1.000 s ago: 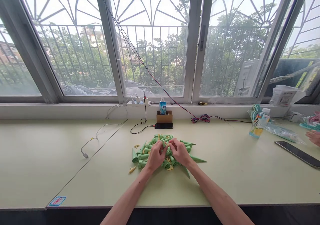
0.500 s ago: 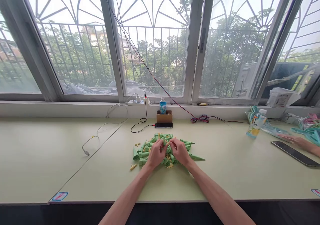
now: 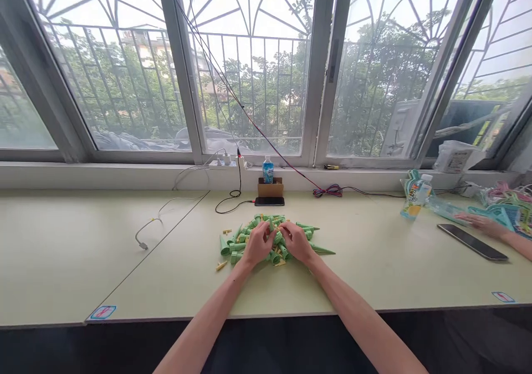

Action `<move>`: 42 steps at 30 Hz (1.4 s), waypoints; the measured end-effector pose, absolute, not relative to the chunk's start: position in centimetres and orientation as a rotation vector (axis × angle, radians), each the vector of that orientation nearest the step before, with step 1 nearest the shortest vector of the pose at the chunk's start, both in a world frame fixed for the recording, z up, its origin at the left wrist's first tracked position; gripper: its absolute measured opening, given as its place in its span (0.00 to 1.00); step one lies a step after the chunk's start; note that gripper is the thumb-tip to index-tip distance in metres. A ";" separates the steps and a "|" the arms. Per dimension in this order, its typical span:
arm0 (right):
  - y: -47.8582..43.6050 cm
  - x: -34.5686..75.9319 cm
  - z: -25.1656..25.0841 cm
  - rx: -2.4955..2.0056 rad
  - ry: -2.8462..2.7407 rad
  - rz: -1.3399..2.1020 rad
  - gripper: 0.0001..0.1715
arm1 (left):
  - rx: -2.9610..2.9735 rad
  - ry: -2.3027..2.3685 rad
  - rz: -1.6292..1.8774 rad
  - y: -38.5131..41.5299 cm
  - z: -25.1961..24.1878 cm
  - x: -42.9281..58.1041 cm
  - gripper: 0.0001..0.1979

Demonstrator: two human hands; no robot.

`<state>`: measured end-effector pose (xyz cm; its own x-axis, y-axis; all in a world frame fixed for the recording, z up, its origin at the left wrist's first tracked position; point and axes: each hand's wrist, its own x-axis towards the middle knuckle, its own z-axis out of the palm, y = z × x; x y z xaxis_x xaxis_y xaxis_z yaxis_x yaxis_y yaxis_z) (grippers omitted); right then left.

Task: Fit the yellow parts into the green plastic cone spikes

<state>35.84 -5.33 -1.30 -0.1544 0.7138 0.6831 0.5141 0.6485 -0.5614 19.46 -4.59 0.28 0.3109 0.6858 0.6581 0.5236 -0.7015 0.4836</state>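
Note:
A pile of green plastic cone-shaped spikes (image 3: pixel 238 247) and small yellow T-shaped pieces (image 3: pixel 221 265) lies on the table in front of me. My left hand (image 3: pixel 259 243) is closed over the pile, gripping a green spike (image 3: pixel 271 225) whose tip points up between thumb and fingers. Close beside it, my right hand (image 3: pixel 295 241) has its fingertips pinched together near that spike. Whatever sits in the right fingertips is too small to make out. A long spike (image 3: pixel 323 250) sticks out of the pile to the right of my right hand.
Behind the pile are a black phone (image 3: pixel 269 201) on a cable and a blue bottle (image 3: pixel 268 170) in a cardboard box (image 3: pixel 270 188). On the right stand a drink bottle (image 3: pixel 416 198) and a dark phone (image 3: pixel 472 242), near another person's hand (image 3: pixel 484 224). A white cable (image 3: pixel 143 245) lies left.
The view has tilted and shifted slightly, so everything sits a little higher. Both my hands stay together over the pile, with only small finger movement. The other person's hand stays by the dark phone.

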 end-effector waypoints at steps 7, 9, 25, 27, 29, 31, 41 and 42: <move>-5.4 36.2 -1.0 -1.021 -1.808 0.276 0.20 | 2.410 1.141 1.305 -4.7 0.2 19.4 0.08; -5.4 36.2 -0.9 -1.036 -1.806 0.274 0.22 | 2.408 1.129 1.313 -4.7 0.3 19.4 0.08; -6.0 36.5 -0.3 -0.991 -1.756 0.427 0.14 | 2.354 1.118 1.362 -5.0 0.4 19.8 0.07; -5.9 36.5 -0.4 -0.988 -1.751 0.437 0.14 | 2.366 1.119 1.354 -5.0 0.4 19.9 0.07; -5.9 36.5 -0.4 -0.977 -1.753 0.447 0.14 | 2.376 1.122 1.355 -5.1 0.5 19.9 0.08; -6.0 36.6 -0.3 -0.966 -1.757 0.452 0.15 | 2.380 1.120 1.364 -5.2 0.5 19.9 0.11; -5.9 36.5 -0.4 -0.990 -1.746 0.437 0.15 | 2.367 1.126 1.366 -5.1 0.5 19.7 0.08; -5.9 36.5 -0.4 -0.989 -1.741 0.438 0.14 | 2.367 1.131 1.364 -5.1 0.5 19.6 0.07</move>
